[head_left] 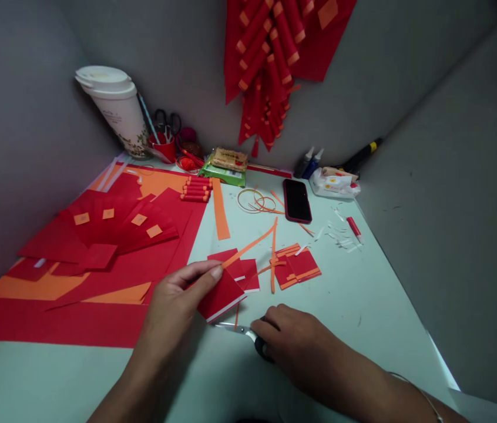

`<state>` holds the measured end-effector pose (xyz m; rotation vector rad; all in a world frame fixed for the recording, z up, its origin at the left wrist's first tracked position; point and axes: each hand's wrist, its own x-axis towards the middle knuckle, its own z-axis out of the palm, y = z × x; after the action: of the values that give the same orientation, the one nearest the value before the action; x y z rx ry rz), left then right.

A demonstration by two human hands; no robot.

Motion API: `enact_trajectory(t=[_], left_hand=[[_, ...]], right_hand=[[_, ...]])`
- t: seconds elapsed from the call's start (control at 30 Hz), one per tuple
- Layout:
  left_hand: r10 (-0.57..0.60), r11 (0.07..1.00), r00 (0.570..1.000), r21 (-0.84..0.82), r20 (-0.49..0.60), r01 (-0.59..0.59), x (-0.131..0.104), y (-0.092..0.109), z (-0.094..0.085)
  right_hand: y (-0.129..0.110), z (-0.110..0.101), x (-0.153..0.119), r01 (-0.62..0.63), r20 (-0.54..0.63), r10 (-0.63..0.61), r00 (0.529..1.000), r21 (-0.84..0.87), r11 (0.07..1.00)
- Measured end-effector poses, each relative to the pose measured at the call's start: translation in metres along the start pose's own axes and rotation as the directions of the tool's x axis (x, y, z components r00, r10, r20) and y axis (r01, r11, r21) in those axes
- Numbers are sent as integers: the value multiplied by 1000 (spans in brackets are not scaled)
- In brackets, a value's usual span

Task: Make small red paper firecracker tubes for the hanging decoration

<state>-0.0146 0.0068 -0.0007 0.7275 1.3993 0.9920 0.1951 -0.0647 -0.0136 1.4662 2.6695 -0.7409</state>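
Observation:
Between the thumb and fingers of my left hand [189,288] is a red paper square [222,299] with a white strip along its near edge. A long orange paper strip [251,241], bent at its far end, also runs out from under that thumb. My right hand [292,335] grips black-handled scissors [244,330], whose blades point left, just below the square's near edge. More red squares [251,273] lie partly hidden behind the held one. To the right sits a small pile of red squares with orange edges [299,267].
Red and orange paper sheets [98,323] cover the left side. Along the back stand a lidded cup [116,111], a red pen holder [164,150], snack packets [226,167] and a phone [297,201]. Paper scraps [341,235] lie right. Red paper firecrackers [270,59] hang on the wall.

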Motion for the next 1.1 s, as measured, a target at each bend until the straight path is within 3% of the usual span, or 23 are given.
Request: enact_trajectory(t=[0.17,0.3,0.37,0.43,0.53,0.63,0.97,1.03,1.1], left_hand=[[-38,986,999,-160,30,42,1,5,-1],[-55,962,998,-266,9,55,1,10,-1],[-49,959,999,-279,-2,47,1,11,-1],[-45,961,999,-273,-7,42,0,11,0],[-42,968,999,-246,1,41,-1,9,0],[-42,973,998,-227,53,53,-1,6,1],[-54,977,996,-201,78,68,2,-3,5],[-74,976,994,-200,81,88,1,-2,5],[-87,973,993,-208,81,102,0,-1,6]], right_hand=[[3,-5,1,12,11,-12,1000,25,1000],[20,-24,4,-6,67,-16,998,322,947],[38,-32,6,-37,175,-74,982,556,830],[58,-34,8,-151,296,-132,946,763,628],[78,-28,9,-207,246,-73,966,915,347],[79,-20,10,-163,179,-52,983,961,222],[68,-7,11,-188,191,-12,981,974,130],[64,-7,12,-166,156,67,985,973,163],[58,-8,15,-138,101,148,984,954,265]])
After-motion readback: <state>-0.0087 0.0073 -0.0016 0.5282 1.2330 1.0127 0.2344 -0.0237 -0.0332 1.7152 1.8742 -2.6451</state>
